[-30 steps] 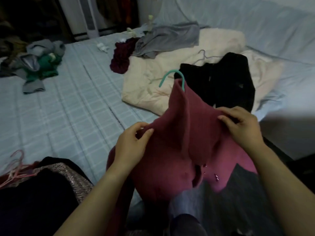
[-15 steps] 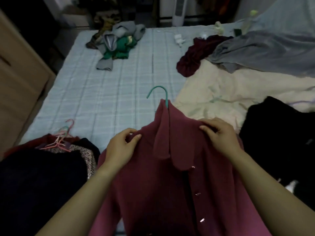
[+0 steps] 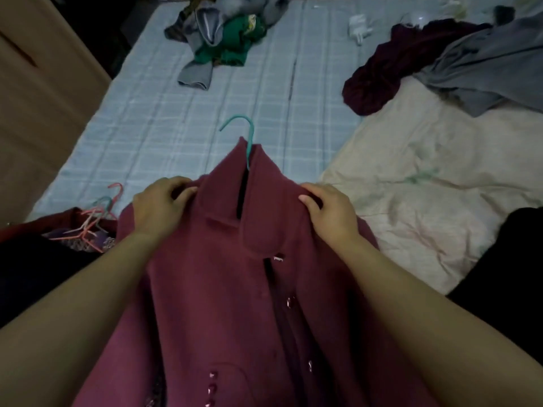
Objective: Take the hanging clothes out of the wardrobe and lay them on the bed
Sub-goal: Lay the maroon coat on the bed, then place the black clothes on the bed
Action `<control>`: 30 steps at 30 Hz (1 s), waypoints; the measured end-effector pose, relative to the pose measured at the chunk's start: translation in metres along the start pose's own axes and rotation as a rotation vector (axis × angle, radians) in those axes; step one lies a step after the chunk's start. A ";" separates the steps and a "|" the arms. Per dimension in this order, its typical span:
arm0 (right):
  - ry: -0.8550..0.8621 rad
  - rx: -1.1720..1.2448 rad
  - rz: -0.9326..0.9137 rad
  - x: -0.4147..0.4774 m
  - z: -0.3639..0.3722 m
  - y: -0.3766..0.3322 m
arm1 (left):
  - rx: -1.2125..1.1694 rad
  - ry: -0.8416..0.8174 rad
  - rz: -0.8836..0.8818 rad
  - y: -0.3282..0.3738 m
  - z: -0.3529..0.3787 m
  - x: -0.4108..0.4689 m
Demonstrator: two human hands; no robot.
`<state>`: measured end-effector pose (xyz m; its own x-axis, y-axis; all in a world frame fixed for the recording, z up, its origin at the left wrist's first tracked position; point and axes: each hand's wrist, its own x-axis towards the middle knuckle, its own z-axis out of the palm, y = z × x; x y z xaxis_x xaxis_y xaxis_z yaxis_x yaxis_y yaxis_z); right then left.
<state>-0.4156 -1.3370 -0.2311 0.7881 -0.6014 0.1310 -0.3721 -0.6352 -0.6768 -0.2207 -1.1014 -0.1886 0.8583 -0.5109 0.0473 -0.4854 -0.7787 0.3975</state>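
A maroon coat (image 3: 223, 289) with a wide collar and shiny buttons hangs on a teal hanger (image 3: 246, 133), whose hook pokes out above the collar. My left hand (image 3: 160, 207) grips the coat's left shoulder and my right hand (image 3: 329, 212) grips its right shoulder. I hold the coat spread over the near edge of the bed (image 3: 176, 118), which has a pale blue checked cover. The wardrobe is out of view.
Dark clothes on pink hangers (image 3: 94, 221) lie at the near left. A cream blanket (image 3: 426, 177), a dark red garment (image 3: 382, 74) and a grey one (image 3: 484, 60) cover the right. A grey and green pile (image 3: 223, 39) sits far back. A wooden panel (image 3: 35, 98) stands left.
My view swung left and down along the bed. The coat turned from a bunched, tilted hold to facing flat with its collar away from me, both hands now on the shoulders.
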 end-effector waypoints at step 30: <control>-0.616 -0.118 -0.051 -0.216 0.202 -0.206 | 0.076 -0.283 -0.291 -0.270 -0.067 -0.262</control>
<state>-0.4098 -0.9783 -0.2661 0.9310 -0.2012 -0.3044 -0.3503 -0.7263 -0.5914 -0.3036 -0.7326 -0.2468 0.8871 -0.3368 -0.3157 -0.2488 -0.9249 0.2875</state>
